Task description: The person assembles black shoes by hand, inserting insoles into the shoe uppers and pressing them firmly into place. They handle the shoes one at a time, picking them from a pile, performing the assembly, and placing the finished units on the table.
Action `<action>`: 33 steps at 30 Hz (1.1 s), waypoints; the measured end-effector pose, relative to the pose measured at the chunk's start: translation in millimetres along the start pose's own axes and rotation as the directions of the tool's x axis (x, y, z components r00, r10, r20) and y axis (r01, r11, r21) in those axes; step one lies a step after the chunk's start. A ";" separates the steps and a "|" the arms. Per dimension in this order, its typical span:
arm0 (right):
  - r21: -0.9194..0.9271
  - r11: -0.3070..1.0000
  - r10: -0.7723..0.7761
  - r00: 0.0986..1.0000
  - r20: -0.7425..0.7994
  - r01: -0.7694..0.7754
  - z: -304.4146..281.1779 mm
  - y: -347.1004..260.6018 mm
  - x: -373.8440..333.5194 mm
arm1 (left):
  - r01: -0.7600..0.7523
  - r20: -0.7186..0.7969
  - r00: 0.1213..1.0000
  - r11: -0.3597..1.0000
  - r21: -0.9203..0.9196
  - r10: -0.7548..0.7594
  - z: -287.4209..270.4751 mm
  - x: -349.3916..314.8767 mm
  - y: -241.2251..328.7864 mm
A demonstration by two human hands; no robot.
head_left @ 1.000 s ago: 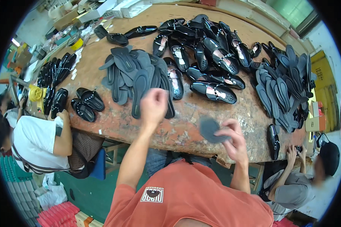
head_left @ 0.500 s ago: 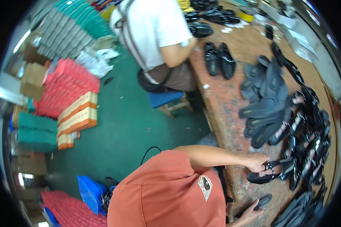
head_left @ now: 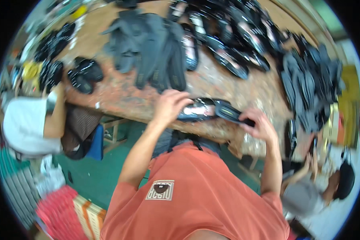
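A shiny black shoe [head_left: 197, 113] lies sideways near the table's front edge, with a pale inside showing. My left hand [head_left: 172, 105] is closed over its left end. A dark grey insole [head_left: 229, 113] reaches into the shoe's right end, and my right hand [head_left: 261, 123] grips the insole's outer end between thumb and fingers. How far the insole goes inside the shoe is hidden. Beyond my left hand lies a pile of grey insoles [head_left: 148, 48]. Several glossy black shoes [head_left: 226, 56] are heaped beyond my right hand.
More grey insoles [head_left: 304, 84] are piled at the right of the worn wooden table [head_left: 148, 105]. A pair of black shoes [head_left: 84, 74] stands at the left. One person [head_left: 28, 124] sits at the left, another [head_left: 308, 196] at the lower right.
My view has swung toward the table. The shoe and the insole, held apart in separate hands before, now meet end to end near the table's front edge.
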State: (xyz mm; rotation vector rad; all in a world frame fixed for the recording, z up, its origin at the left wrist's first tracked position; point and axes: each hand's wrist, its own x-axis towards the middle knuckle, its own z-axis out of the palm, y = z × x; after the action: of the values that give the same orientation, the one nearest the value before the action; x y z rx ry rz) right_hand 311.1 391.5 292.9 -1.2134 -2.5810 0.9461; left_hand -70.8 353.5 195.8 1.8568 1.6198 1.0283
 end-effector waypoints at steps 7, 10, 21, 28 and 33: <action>-0.230 0.953 -0.190 0.980 0.057 0.198 14.3 -34.8 42.9 | 0.646 0.190 0.750 0.640 -0.416 -0.634 -22.7 -65.6 -1.4; -0.202 0.936 -0.278 0.957 0.079 0.289 42.3 -42.0 74.0 | 0.531 0.154 0.815 0.613 -0.585 -0.558 -11.1 -82.6 -3.3; -0.069 0.947 -0.311 0.949 0.059 0.315 89.4 -50.8 103.5 | 0.602 0.189 0.771 0.599 -0.528 -0.609 -17.0 -74.8 4.0; -0.051 0.956 -0.286 0.956 0.066 0.289 90.7 -51.6 106.4 | 0.590 0.149 0.773 0.612 -0.527 -0.616 -11.6 -73.0 3.0; -0.156 0.942 -0.283 0.953 0.106 0.297 93.6 -57.6 106.9 | 0.670 0.163 0.724 0.628 -0.396 -0.670 -19.0 -60.4 15.5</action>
State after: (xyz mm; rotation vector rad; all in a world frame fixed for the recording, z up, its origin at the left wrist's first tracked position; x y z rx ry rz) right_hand 168.0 397.1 238.3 -0.8050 -2.8511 0.7422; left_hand -77.4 289.3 205.2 0.8223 1.6963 0.9214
